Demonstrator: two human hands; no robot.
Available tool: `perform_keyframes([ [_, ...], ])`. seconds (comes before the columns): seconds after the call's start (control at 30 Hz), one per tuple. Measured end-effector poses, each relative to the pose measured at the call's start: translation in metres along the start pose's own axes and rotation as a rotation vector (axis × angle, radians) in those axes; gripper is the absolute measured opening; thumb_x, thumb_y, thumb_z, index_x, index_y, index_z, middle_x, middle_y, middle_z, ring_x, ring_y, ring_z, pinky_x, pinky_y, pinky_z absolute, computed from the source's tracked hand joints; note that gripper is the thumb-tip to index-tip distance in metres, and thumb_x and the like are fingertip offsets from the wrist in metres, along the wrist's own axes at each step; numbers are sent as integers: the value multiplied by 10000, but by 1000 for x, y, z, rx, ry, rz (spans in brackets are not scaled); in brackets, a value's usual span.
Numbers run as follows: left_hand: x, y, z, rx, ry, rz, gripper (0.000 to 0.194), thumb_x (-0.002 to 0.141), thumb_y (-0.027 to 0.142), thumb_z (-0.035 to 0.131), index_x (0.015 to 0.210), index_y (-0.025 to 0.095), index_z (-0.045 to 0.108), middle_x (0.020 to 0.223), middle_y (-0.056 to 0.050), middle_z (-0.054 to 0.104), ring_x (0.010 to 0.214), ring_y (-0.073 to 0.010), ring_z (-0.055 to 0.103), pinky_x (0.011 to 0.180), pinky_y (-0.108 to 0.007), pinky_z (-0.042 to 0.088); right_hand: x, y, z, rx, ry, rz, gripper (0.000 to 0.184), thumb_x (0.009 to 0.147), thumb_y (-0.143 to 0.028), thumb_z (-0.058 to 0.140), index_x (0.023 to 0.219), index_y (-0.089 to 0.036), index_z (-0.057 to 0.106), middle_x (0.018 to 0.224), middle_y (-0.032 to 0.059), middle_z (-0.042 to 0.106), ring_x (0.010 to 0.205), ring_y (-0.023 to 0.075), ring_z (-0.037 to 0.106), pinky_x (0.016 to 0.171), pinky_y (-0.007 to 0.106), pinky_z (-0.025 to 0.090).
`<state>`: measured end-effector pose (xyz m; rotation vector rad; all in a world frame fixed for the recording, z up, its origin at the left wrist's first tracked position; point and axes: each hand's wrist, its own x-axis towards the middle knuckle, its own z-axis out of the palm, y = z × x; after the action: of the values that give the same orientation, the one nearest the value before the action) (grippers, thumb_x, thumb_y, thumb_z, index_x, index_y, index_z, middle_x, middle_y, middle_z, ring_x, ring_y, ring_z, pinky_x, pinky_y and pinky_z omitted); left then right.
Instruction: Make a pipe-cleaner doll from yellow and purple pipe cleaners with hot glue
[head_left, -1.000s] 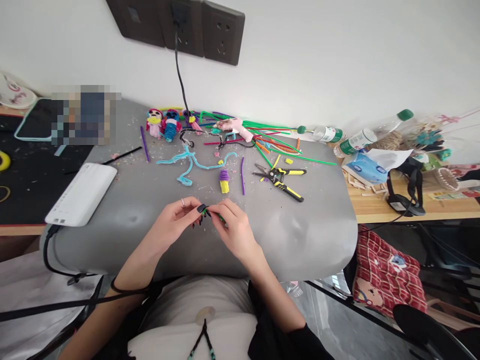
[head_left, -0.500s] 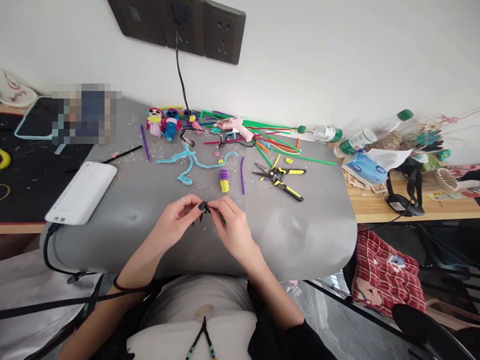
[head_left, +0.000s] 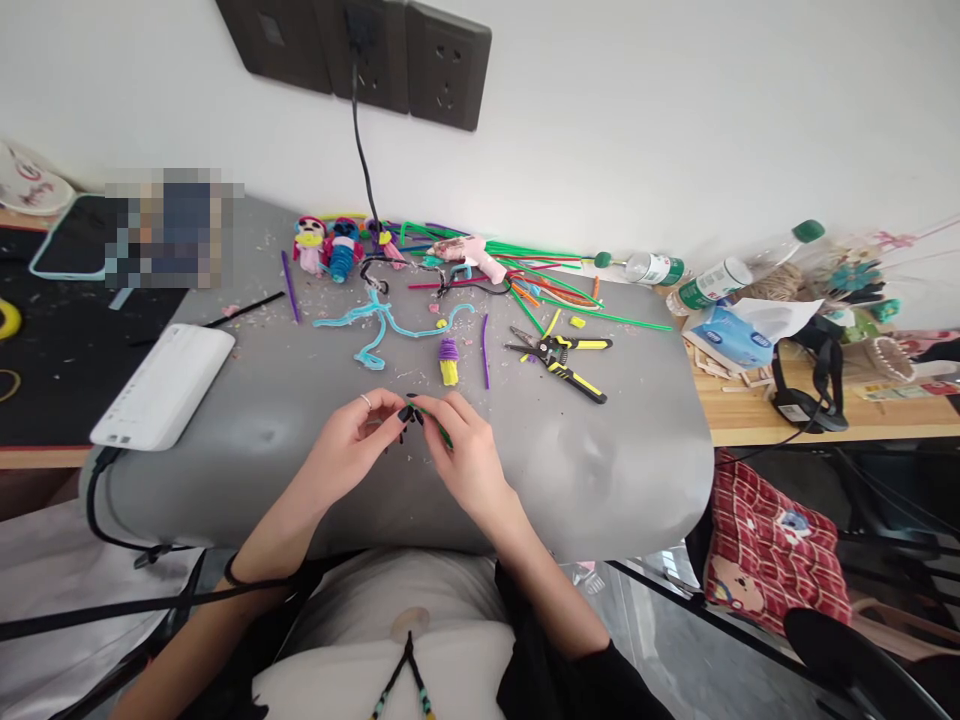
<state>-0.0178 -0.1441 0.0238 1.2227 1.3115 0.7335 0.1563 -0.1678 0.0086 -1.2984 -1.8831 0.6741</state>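
Observation:
My left hand [head_left: 358,437] and my right hand [head_left: 465,452] meet over the near middle of the grey mat [head_left: 615,470]. Both pinch a short green pipe cleaner [head_left: 435,425] between fingertips; the left holds its near-black end, the right wraps its green length. A ring shows on my left hand. Just beyond lie a small purple and yellow pipe-cleaner piece [head_left: 448,361] and a light blue pipe-cleaner figure [head_left: 379,330].
Yellow-handled pliers [head_left: 561,358] lie right of centre. A pink glue gun [head_left: 472,255], small dolls [head_left: 328,245] and loose green stems [head_left: 555,280] crowd the far edge. A white box [head_left: 161,385] sits left, bottles [head_left: 682,280] and headphones [head_left: 810,385] right.
My hands stayed in place; the fingers shifted slightly and the green pipe cleaner now shows more between them.

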Motion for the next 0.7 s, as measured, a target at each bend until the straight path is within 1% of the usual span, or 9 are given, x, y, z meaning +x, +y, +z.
perform_keyframes([
  [0.1,-1,-4,0,64,34,26,339,818,524,639,929,204,655,815,-18,661,735,-187,611,670,-300,493,0,-1,-1,-33,-41,19,308,1088,-194,427,1243,-197,693,1001,82,688,907,181,683,840,287,556],
  [0.17,-2,-6,2,132,58,60,327,844,511,601,934,203,660,832,-26,670,755,-196,626,688,-311,499,1,-1,-1,-57,-50,23,297,1084,-188,427,1229,-186,686,1007,84,696,913,187,684,836,291,549],
  [0.3,-4,-5,5,242,102,149,282,886,471,555,914,210,656,882,-37,693,751,-192,631,655,-302,485,2,-1,-1,-131,-47,20,277,1081,-192,420,1185,-178,677,976,77,701,838,190,659,760,294,520],
  [0.43,-4,-4,6,278,98,205,257,909,450,539,911,218,650,883,-38,697,748,-192,638,638,-297,480,3,-1,-1,-184,-37,10,286,1101,-223,405,1148,-175,683,962,77,703,837,198,651,756,302,505],
  [0.6,-1,-8,4,262,78,204,267,921,459,520,920,220,640,844,-33,679,752,-205,650,703,-330,506,3,0,-2,-203,-42,0,297,1113,-252,417,1139,-168,700,950,80,702,856,201,661,766,301,504],
  [0.7,1,-11,3,208,56,144,298,912,497,527,931,219,633,827,-30,663,746,-213,644,688,-338,505,2,1,-1,-207,-41,3,302,1114,-262,424,1123,-170,711,936,77,703,840,199,657,754,302,502],
])
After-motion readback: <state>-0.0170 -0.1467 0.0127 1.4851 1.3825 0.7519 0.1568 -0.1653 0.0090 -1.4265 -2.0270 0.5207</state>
